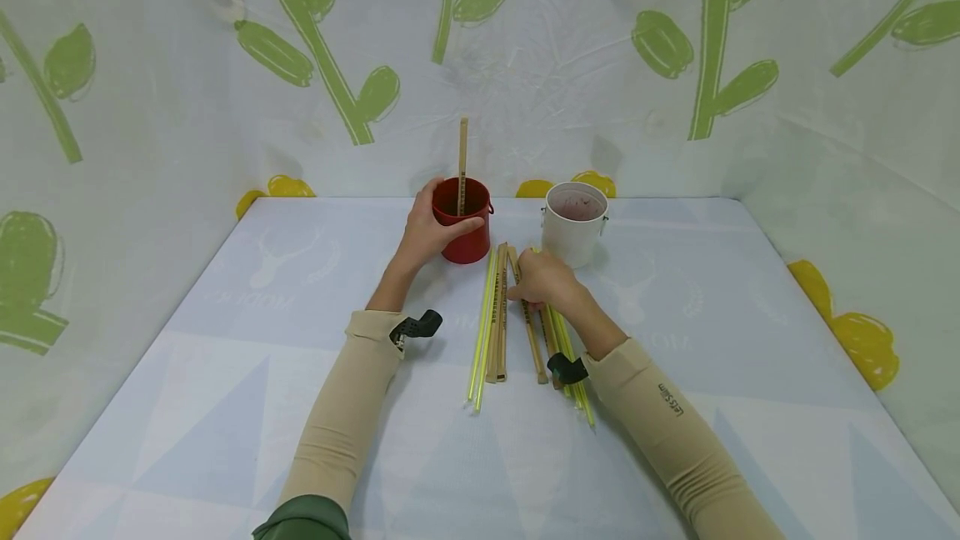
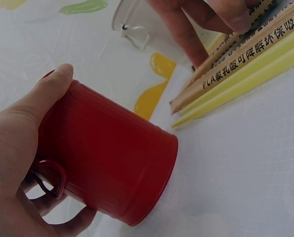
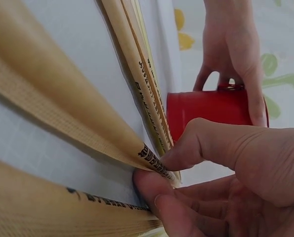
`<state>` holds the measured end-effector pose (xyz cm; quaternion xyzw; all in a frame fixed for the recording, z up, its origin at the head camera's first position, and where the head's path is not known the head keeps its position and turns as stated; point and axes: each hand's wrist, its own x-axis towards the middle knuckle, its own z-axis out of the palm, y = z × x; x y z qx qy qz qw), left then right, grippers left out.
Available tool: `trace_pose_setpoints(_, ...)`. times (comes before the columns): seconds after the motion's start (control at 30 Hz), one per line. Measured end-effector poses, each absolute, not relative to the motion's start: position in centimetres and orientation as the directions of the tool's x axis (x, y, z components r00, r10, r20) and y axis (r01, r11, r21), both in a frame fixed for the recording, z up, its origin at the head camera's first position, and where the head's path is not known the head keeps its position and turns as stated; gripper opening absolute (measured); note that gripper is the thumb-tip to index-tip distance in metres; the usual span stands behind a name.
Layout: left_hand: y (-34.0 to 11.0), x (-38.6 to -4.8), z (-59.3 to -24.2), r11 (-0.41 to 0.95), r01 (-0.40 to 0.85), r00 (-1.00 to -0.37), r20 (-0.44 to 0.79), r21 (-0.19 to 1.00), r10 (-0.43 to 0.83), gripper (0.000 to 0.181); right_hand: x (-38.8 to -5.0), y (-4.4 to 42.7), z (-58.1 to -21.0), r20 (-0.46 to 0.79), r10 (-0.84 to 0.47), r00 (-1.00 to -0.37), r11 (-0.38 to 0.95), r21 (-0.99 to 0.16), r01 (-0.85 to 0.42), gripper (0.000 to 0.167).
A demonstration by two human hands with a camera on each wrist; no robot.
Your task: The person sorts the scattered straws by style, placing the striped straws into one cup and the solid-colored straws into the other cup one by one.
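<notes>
My left hand grips the small red bucket, thumb on the near side and fingers round the far side. One straw in a brown paper wrapper stands upright in that bucket. On the table, my right hand pinches the far end of another paper-wrapped straw between thumb and fingers. Left of it lie brown paper-wrapped straws beside yellow straws in clear wrappers. More yellow straws and a brown wrapped one lie under the right hand and wrist, partly hidden.
Just beyond the right hand stands a white bucket with small side handles, near the table's back edge. A patterned cloth covers the table. Leaf-printed sheeting rises behind and at both sides.
</notes>
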<state>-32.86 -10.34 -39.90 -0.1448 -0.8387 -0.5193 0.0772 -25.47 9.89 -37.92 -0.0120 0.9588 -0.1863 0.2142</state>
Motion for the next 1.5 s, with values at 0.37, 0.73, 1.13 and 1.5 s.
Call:
trace_pose_setpoints(0.37, -10.4, -32.7, -39.9, 0.420, 0.320, -0.947, 0.277, 0.849, 0.160, 0.096, -25.3, 9.9, -37.8, -0.400, -0.112, -0.910, 0.925, -0.375, 0.051, 0.031)
trace_pose_setpoints(0.73, -10.3, -32.7, -39.8, 0.417, 0.322, -0.946, 0.278, 0.850, 0.165, 0.096, -25.6, 10.5, -37.8, -0.370, -0.153, -0.916, 0.906, -0.424, 0.020, 0.025)
trace_pose_setpoints(1.13, -10.3, -32.8, -39.8, 0.420, 0.330, -0.944, 0.285, 0.845, 0.169, 0.094, -25.6, 10.8, -37.4, -0.331, -0.164, -0.929, 0.872, -0.489, 0.020, 0.044)
trace_pose_setpoints(1.5, -10.4, -32.8, -39.8, 0.414, 0.318, -0.948, 0.270, 0.853, 0.171, 0.096, -25.9, 11.0, -37.2, -0.306, -0.166, -0.937, 0.868, -0.497, 0.008, 0.042)
